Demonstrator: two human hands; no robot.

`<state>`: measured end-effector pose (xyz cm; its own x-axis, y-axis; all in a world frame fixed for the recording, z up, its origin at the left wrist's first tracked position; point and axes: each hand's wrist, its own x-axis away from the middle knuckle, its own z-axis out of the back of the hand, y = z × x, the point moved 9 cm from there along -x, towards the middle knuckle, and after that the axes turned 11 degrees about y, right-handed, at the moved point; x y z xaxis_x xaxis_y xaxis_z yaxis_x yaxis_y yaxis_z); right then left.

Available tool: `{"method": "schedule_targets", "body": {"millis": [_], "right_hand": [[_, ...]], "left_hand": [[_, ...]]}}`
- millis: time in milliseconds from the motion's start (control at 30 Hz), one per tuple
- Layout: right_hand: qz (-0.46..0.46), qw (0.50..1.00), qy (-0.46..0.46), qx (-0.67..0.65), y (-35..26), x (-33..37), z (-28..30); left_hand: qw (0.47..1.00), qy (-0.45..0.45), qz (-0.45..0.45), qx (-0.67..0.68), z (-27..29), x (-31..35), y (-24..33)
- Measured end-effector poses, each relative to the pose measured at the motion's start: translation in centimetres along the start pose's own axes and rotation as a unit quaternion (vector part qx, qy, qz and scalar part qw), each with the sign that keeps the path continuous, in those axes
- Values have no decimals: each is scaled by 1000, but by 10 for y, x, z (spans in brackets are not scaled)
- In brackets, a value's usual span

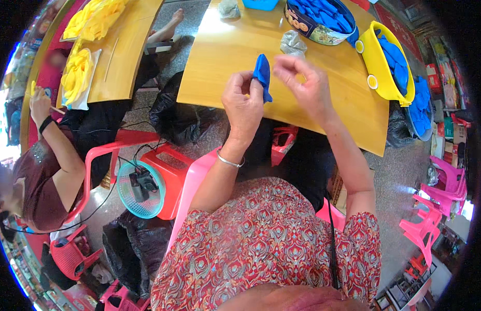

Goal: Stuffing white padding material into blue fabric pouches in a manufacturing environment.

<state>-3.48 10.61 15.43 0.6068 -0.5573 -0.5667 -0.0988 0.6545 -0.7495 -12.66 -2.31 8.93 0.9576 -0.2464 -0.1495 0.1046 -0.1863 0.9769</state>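
A small blue pouch-like piece (pixel 261 76), soft and pointed at the top, stands upright over the near edge of the yellow wooden table (pixel 214 72). My left hand (pixel 243 101) pinches it between thumb and fingers. Just to its right, apart from the piece, my right hand (pixel 305 85) is raised with thumb and fingertips drawn together in a ring. Whatever those fingertips hold, if anything, is too small to make out. Behind my right hand sits a greyish crumpled lump (pixel 293 43).
A round tin (pixel 323 35) and a yellow wheeled bin (pixel 370 62) hold blue pieces. At left, a person (pixel 51 171) works beside a table with yellow pieces (pixel 80 75). A turquoise basket (pixel 124 189) rests on a red stool (pixel 173 176). Black bags (pixel 178 116) lie near the table.
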Motion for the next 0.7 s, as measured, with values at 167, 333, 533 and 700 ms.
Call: {"method": "schedule_targets", "body": {"millis": [167, 333, 533, 700], "right_hand": [[56, 979, 81, 178, 74, -49, 27], [28, 948, 23, 316, 124, -57, 21], [-155, 980, 38, -120, 128, -49, 27], [-272, 914, 15, -300, 87, -23, 29]], "left_hand": [[988, -14, -135, -72, -5, 3, 7], [996, -7, -84, -33, -4, 5, -4], [999, -1, -46, 23, 0, 5, 2], [983, -139, 79, 92, -20, 17, -3]]}}
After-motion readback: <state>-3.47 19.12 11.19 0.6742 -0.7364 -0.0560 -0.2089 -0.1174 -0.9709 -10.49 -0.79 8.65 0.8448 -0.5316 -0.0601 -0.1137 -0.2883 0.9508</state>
